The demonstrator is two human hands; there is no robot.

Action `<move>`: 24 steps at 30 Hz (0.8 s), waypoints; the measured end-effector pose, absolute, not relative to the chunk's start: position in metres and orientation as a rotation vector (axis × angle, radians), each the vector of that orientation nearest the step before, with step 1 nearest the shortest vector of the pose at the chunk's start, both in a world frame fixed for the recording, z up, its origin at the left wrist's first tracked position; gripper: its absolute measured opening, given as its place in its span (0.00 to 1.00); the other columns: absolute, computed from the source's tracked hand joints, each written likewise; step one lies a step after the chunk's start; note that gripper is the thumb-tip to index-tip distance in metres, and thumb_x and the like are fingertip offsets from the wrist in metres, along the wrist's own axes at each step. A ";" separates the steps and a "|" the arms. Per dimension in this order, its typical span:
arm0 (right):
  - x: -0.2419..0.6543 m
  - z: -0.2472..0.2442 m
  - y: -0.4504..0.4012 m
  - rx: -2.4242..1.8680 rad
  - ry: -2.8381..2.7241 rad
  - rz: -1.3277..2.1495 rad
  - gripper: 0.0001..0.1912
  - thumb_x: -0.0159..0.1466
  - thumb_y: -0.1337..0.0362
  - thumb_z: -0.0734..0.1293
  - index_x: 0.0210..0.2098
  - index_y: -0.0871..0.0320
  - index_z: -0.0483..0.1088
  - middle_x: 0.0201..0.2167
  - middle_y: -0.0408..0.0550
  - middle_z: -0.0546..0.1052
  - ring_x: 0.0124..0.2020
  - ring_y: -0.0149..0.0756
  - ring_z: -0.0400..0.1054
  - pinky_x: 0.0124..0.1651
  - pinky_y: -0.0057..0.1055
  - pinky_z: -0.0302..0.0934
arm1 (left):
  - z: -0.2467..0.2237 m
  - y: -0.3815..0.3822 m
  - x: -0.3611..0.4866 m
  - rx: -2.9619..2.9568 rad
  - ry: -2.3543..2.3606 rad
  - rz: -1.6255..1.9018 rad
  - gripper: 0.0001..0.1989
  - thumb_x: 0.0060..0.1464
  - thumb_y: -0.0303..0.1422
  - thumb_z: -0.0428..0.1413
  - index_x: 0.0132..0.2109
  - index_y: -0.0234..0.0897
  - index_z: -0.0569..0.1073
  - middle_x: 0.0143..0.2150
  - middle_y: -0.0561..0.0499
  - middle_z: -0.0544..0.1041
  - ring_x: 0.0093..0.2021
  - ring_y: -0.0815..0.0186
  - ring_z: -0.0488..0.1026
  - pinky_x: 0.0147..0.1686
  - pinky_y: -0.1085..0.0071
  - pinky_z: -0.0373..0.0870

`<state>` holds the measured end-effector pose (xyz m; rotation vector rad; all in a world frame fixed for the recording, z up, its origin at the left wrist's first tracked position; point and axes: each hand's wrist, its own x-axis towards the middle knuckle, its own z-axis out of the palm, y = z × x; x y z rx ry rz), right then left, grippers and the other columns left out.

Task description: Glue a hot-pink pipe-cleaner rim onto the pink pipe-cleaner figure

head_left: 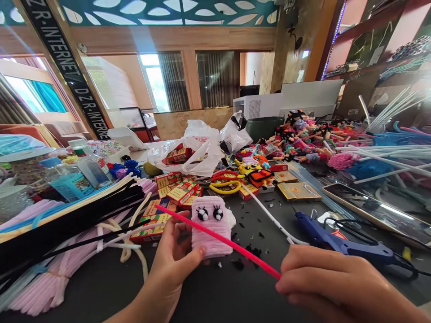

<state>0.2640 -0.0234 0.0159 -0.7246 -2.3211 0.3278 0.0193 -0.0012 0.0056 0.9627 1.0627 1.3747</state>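
My left hand point(178, 255) grips a pale pink block wrapped in fuzzy pipe cleaner point(212, 235), its thumb pressed on the lower left front. Two black-and-white eyes with lashes sit on the upper part of the block, and a white fluffy bit shows at its right side. Between the pinched fingers of my right hand point(313, 278) is one end of a bright pink pipe cleaner point(242, 251). This straight stem slants up to the left, passing in front of the block. Whether it touches the block I cannot tell.
A blue glue gun point(343, 242) with its cord lies at the right. Pipe cleaner bundles point(43, 287) spread over the left side. Behind the block are small red and yellow boxes point(183, 190), a white plastic bag point(202, 139) and a heap of small dolls point(303, 134). Black scraps litter the dark table.
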 end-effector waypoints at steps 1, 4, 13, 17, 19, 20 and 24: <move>0.265 0.015 -0.021 -0.727 -2.267 0.300 0.08 0.67 0.71 0.63 0.41 0.53 0.71 0.31 0.42 0.78 0.30 0.25 0.73 0.34 0.14 0.66 | 0.007 -0.001 0.020 0.951 1.051 1.386 0.34 0.39 0.28 0.67 0.54 0.44 0.64 0.47 0.49 0.73 0.43 0.58 0.75 0.32 0.72 0.74; 0.267 0.011 -0.017 -0.787 -2.160 0.240 0.12 0.65 0.74 0.63 0.41 0.51 0.71 0.33 0.42 0.79 0.31 0.26 0.75 0.35 0.14 0.67 | 0.008 -0.001 0.019 0.901 0.990 1.391 0.40 0.36 0.26 0.68 0.57 0.46 0.64 0.53 0.48 0.73 0.49 0.54 0.74 0.38 0.69 0.75; 0.265 -0.007 -0.010 -0.828 -2.162 0.320 0.16 0.63 0.77 0.60 0.41 0.50 0.71 0.33 0.43 0.79 0.32 0.29 0.75 0.33 0.17 0.67 | 0.002 -0.006 0.013 0.735 0.919 1.269 0.38 0.39 0.25 0.67 0.58 0.42 0.65 0.47 0.45 0.79 0.38 0.55 0.78 0.28 0.70 0.75; 0.261 -0.007 -0.012 -0.870 -2.193 0.320 0.13 0.64 0.75 0.61 0.38 0.49 0.68 0.28 0.37 0.76 0.24 0.25 0.71 0.26 0.16 0.62 | -0.001 -0.003 0.009 0.645 0.783 1.163 0.36 0.41 0.25 0.66 0.58 0.42 0.63 0.39 0.48 0.80 0.36 0.56 0.79 0.27 0.69 0.75; 0.259 -0.006 -0.014 -0.906 -2.186 0.327 0.13 0.63 0.74 0.61 0.39 0.48 0.66 0.26 0.35 0.76 0.23 0.24 0.69 0.26 0.16 0.60 | -0.001 -0.003 0.009 0.599 0.749 1.129 0.34 0.44 0.25 0.65 0.57 0.42 0.62 0.40 0.48 0.80 0.37 0.57 0.79 0.28 0.70 0.76; 0.258 -0.007 -0.015 -0.930 -2.184 0.346 0.14 0.62 0.75 0.61 0.41 0.47 0.65 0.27 0.34 0.76 0.23 0.24 0.70 0.26 0.16 0.61 | -0.002 -0.003 0.009 0.586 0.735 1.115 0.34 0.44 0.24 0.65 0.57 0.42 0.62 0.40 0.48 0.80 0.37 0.58 0.79 0.29 0.69 0.76; 0.250 -0.010 -0.022 -1.094 -2.263 0.627 0.20 0.57 0.77 0.61 0.45 0.50 0.64 0.29 0.36 0.78 0.27 0.27 0.72 0.29 0.18 0.62 | -0.001 -0.005 0.012 0.575 0.698 1.093 0.32 0.46 0.25 0.64 0.56 0.43 0.62 0.41 0.49 0.80 0.38 0.59 0.79 0.31 0.69 0.76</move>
